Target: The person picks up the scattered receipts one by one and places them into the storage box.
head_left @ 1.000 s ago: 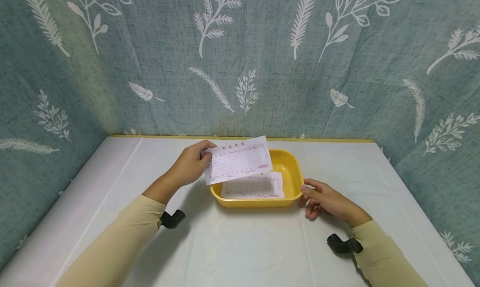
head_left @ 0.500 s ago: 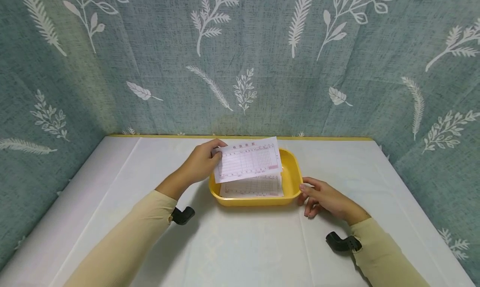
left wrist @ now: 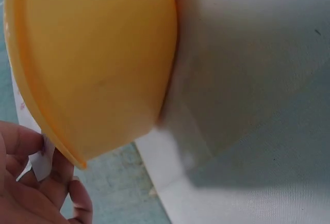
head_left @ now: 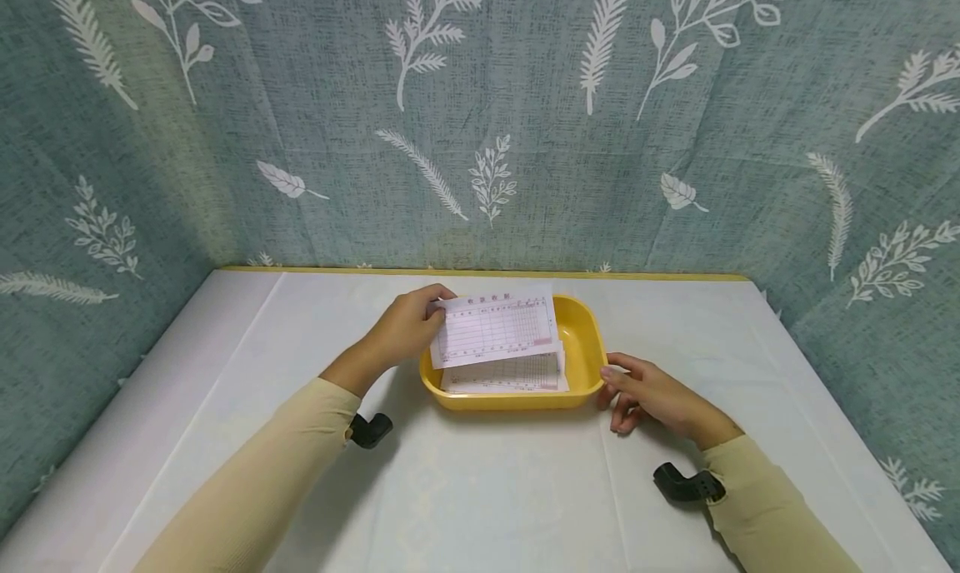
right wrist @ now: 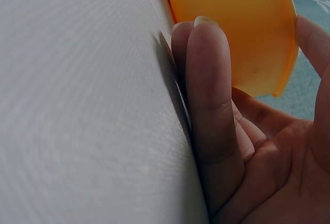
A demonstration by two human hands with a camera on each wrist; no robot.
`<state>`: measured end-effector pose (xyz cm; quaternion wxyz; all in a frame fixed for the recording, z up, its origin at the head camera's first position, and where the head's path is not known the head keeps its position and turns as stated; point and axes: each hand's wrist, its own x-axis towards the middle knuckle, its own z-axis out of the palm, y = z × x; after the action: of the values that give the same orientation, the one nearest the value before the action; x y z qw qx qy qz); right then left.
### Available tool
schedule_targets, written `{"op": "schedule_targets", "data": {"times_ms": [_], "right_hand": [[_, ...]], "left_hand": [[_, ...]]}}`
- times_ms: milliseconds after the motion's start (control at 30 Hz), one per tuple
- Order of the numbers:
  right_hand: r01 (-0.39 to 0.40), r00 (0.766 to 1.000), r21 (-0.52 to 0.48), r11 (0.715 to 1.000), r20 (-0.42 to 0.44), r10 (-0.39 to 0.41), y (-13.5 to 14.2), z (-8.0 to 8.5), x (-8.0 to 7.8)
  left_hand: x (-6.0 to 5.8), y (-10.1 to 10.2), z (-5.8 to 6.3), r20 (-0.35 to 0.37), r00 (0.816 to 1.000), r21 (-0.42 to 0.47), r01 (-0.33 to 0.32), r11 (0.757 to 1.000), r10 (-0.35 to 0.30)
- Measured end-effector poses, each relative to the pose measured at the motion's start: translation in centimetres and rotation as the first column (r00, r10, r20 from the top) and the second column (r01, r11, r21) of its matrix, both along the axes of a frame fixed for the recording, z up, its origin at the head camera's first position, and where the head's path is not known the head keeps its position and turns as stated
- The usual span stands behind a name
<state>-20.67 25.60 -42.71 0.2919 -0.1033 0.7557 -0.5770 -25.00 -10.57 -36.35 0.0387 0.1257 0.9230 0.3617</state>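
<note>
My left hand [head_left: 408,327] pinches a printed receipt slip [head_left: 495,327] at its left end, thumb in front. The white slip with red print is held tilted over a yellow plastic basin [head_left: 588,340]. Inside the basin lie more receipt slips [head_left: 510,373], partly covered by the held one. In the left wrist view, the fingers and the slip's corner [left wrist: 42,164] show beside the basin's rim. My right hand [head_left: 648,394] rests at the basin's right end, thumb and forefinger touching the rim. Its other fingers [right wrist: 209,90] extend along the outer wall, low by the table.
A white cloth covers the table [head_left: 480,490], which has a yellow strip [head_left: 337,271] along its back edge. Behind it hangs a teal leaf-patterned curtain [head_left: 337,98]. Black wrist mounts [head_left: 686,483] sit below both forearms.
My left hand has carried the slip to the right over the basin, and the slip has since dipped slightly lower. The right hand stays at the basin's rim.
</note>
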Motion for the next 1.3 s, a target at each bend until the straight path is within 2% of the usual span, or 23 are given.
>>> {"op": "schedule_targets", "data": {"times_ms": [267,567,800,1067,1300], "right_hand": [[0.001,1.000,0.018,1.000,-0.002,-0.001,-0.2,0.1,-0.1],[0.007,1.000,0.018,1.000,0.002,-0.007,-0.3,0.1,0.0],[0.010,1.000,0.014,1.000,0.014,-0.010,-0.4,0.2,0.0],[0.012,1.000,0.016,1.000,0.010,-0.012,-0.2,0.4,0.0],[0.001,1.000,0.003,1.000,0.010,-0.001,-0.1,0.1,0.1]], "left_hand": [[0.2,-0.1,-0.3,-0.007,1.000,-0.025,0.003,1.000,-0.003],[0.3,0.2,-0.9,-0.006,1.000,-0.104,-0.018,0.994,0.018],[0.4,0.4,-1.1,-0.054,0.998,-0.160,-0.024,0.987,0.015],[0.5,1.4,-1.7,-0.150,0.987,-0.267,0.017,0.963,-0.059],[0.7,1.8,-2.4,-0.148,0.987,-0.283,0.022,0.959,-0.067]]}}
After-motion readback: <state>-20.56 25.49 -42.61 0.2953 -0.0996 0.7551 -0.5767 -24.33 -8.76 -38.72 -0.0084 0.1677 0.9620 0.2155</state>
